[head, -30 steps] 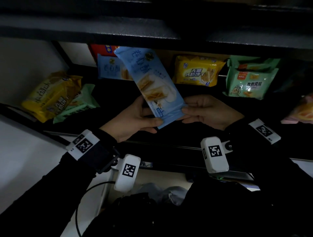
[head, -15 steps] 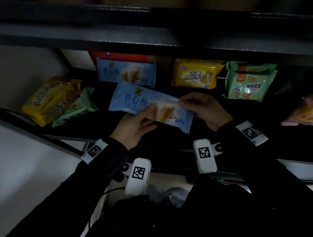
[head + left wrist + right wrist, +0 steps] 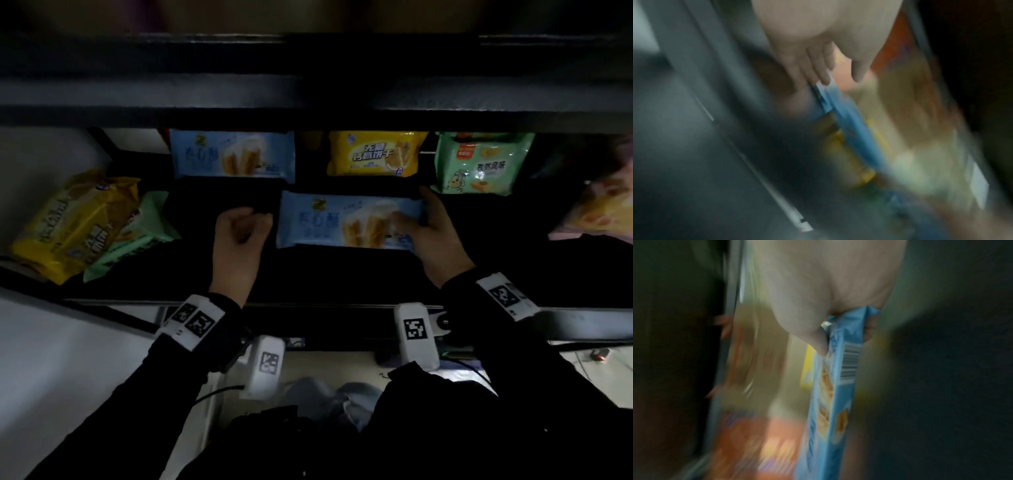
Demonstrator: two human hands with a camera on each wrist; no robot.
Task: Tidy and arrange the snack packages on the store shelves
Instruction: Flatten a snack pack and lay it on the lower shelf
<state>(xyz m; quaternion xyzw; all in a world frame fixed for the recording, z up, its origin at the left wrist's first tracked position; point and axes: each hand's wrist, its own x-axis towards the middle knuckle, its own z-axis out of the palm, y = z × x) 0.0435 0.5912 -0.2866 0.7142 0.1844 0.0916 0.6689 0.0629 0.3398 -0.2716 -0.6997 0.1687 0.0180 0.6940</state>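
A light blue biscuit package (image 3: 342, 222) lies level over the dark shelf floor (image 3: 308, 274), in front of a matching blue package (image 3: 233, 156) at the back. My right hand (image 3: 416, 219) grips its right end, thumb on the front and fingers behind; the right wrist view shows the package (image 3: 838, 386) edge-on with a barcode. My left hand (image 3: 250, 222) sits just off the package's left end, fingers loosely bent, holding nothing. In the blurred left wrist view its fingers (image 3: 813, 69) are at the corner of the blue package (image 3: 846, 123); whether they touch it is unclear.
At the back stand a yellow package (image 3: 375, 154) and a green one (image 3: 479, 162). A yellow package (image 3: 73, 222) and a green one (image 3: 133, 236) lean at the left. A pink-orange bag (image 3: 596, 212) lies at the right. The upper shelf (image 3: 308, 99) hangs low overhead.
The blue package turned from upright to level and moved right and down onto the shelf. My left hand let go of it and now sits at its left end; the right still holds it.
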